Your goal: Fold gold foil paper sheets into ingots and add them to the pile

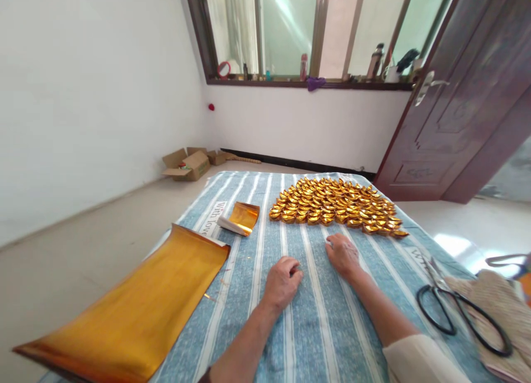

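Note:
My left hand (282,281) rests knuckles up on the blue striped cloth (319,327), fingers curled under, with nothing visible in it. My right hand (342,253) lies flat on the cloth a little farther out, fingers together, just short of a heap of several folded gold paper ingots (334,205). A small stack of gold foil sheets (240,218) sits to the left of the heap. A long sheet of gold paper (136,311) lies at the cloth's left edge, overhanging it.
Black-handled scissors (458,310) lie at the right, partly on a woven bag (501,311). Open cardboard boxes (188,164) stand on the floor by the far wall. A dark door (464,101) stands open at right, under a cluttered window sill (315,83).

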`<state>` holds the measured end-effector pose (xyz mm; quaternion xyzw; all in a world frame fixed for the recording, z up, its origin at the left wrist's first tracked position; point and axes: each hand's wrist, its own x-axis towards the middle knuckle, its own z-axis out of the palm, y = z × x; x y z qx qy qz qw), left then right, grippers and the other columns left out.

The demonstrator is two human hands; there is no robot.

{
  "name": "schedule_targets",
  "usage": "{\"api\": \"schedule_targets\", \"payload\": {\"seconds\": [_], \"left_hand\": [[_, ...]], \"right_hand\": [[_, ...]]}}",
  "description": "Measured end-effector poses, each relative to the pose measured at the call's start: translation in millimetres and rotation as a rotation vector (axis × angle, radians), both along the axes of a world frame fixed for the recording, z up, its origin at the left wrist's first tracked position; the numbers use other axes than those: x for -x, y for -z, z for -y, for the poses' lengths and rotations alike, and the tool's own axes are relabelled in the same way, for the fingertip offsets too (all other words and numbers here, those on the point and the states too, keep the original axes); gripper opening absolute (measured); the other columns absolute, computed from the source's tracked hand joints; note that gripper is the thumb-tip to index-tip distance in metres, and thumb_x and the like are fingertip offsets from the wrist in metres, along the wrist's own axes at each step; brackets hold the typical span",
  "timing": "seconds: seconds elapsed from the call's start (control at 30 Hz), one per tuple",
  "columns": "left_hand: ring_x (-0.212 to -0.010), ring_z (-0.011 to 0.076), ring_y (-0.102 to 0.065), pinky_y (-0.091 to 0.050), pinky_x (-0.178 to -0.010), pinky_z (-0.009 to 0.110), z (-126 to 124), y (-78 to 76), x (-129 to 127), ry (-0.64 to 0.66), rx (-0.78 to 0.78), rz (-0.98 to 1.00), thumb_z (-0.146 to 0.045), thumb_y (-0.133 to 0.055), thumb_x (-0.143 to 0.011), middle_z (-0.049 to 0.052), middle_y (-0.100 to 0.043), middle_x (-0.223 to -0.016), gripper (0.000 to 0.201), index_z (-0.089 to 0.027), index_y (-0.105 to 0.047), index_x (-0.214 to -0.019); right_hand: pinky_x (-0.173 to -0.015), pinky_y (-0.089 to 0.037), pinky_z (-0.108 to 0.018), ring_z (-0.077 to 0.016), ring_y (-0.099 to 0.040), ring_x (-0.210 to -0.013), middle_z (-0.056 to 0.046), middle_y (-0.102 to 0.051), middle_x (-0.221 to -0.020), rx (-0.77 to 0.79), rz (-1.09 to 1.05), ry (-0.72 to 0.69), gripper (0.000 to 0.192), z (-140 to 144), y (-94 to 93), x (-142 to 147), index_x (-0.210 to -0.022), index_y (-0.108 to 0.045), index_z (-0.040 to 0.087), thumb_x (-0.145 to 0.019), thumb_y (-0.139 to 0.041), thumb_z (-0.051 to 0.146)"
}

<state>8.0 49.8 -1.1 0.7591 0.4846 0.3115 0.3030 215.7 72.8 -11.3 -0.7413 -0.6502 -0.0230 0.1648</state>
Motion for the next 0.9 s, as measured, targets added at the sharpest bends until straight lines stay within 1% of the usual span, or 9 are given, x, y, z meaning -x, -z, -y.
{"api": "schedule_targets", "payload": {"seconds": [0.1,0.27,0.33,0.4,0.5,0.6,0.67,0.8,0.9], "left_hand": [[-0.079,0.0166,-0.063,-0.049,-0.075,0.026,3,-0.3,-1,-0.017,-0.013,-0.028,-0.013,-0.054,-0.072,0.005,-0.066,-0.088,0.016,-0.015,-0.068,-0.081],[-0.076,0.0153,-0.064,-0.050,-0.075,0.025,6,-6.9,0,-0.061,-0.034,-0.093,-0.015,-0.056,-0.074,0.002,-0.067,-0.083,0.017,-0.017,-0.069,-0.083],[-0.084,0.0159,-0.065,-0.050,-0.082,0.026,4,-11.1,1,-0.092,-0.041,-0.130,-0.016,-0.056,-0.075,0.003,-0.069,-0.092,0.019,-0.017,-0.070,-0.088],[-0.101,0.0186,-0.063,-0.046,-0.094,0.029,-3,-14.8,3,-0.141,-0.047,-0.180,-0.016,-0.058,-0.076,0.006,-0.067,-0.110,0.023,-0.017,-0.069,-0.097],[-0.123,0.0248,-0.052,-0.038,-0.106,0.034,-22,-19.2,5,-0.242,-0.041,-0.279,-0.018,-0.062,-0.077,0.014,-0.055,-0.133,0.037,-0.013,-0.063,-0.113],[-0.134,0.0331,-0.039,-0.034,-0.109,0.041,-47,-23.2,7,-0.355,-0.027,-0.386,-0.018,-0.068,-0.075,0.020,-0.046,-0.140,0.046,-0.008,-0.058,-0.119],[-0.132,0.0338,-0.040,-0.037,-0.107,0.043,-62,-25.9,8,-0.417,-0.032,-0.448,-0.018,-0.071,-0.075,0.020,-0.046,-0.139,0.047,-0.008,-0.057,-0.119],[-0.103,0.0231,-0.060,-0.052,-0.085,0.043,-84,-28.0,11,-0.522,-0.036,-0.538,-0.033,-0.058,-0.091,0.010,-0.057,-0.122,0.035,-0.016,-0.054,-0.121],[-0.105,0.0239,-0.059,-0.051,-0.087,0.045,-90,-24.1,13,-0.571,-0.026,-0.581,-0.033,-0.058,-0.091,0.010,-0.056,-0.123,0.036,-0.016,-0.054,-0.122]], "right_hand": [[-0.080,-0.035,-0.029,-0.0223,-0.056,-0.096,-0.009,-0.065,-0.092,-0.013,0.044,-0.045,0.025,7,3.5,9,-0.084,-0.068,0.018,-0.092,-0.045,0.020],[-0.079,-0.034,-0.031,-0.0225,-0.055,-0.092,-0.009,-0.064,-0.090,-0.034,0.079,-0.078,0.025,9,9.0,9,-0.082,-0.067,0.017,-0.092,-0.045,0.020],[-0.078,-0.033,-0.030,-0.0220,-0.055,-0.092,-0.009,-0.064,-0.090,-0.042,0.090,-0.086,0.025,8,11.0,8,-0.082,-0.067,0.018,-0.093,-0.045,0.021],[-0.078,-0.033,-0.030,-0.0215,-0.055,-0.091,-0.008,-0.064,-0.090,-0.049,0.098,-0.091,0.026,8,12.7,7,-0.081,-0.067,0.018,-0.093,-0.044,0.021],[-0.077,-0.033,-0.030,-0.0210,-0.055,-0.090,-0.008,-0.064,-0.089,-0.060,0.103,-0.090,0.026,8,14.2,6,-0.081,-0.067,0.018,-0.093,-0.045,0.021],[-0.076,-0.033,-0.030,-0.0203,-0.056,-0.089,-0.007,-0.064,-0.088,-0.069,0.102,-0.095,0.025,9,14.0,6,-0.080,-0.067,0.018,-0.092,-0.046,0.021],[-0.076,-0.033,-0.029,-0.0199,-0.056,-0.088,-0.006,-0.064,-0.087,-0.076,0.101,-0.099,0.024,9,13.4,7,-0.079,-0.067,0.018,-0.092,-0.047,0.021],[-0.075,-0.033,-0.029,-0.0196,-0.056,-0.088,-0.005,-0.064,-0.087,-0.089,0.095,-0.097,0.024,11,12.9,7,-0.078,-0.066,0.019,-0.092,-0.047,0.021],[-0.075,-0.033,-0.028,-0.0193,-0.057,-0.088,-0.005,-0.064,-0.086,-0.092,0.090,-0.093,0.023,10,13.5,6,-0.078,-0.066,0.019,-0.092,-0.048,0.021]]}}
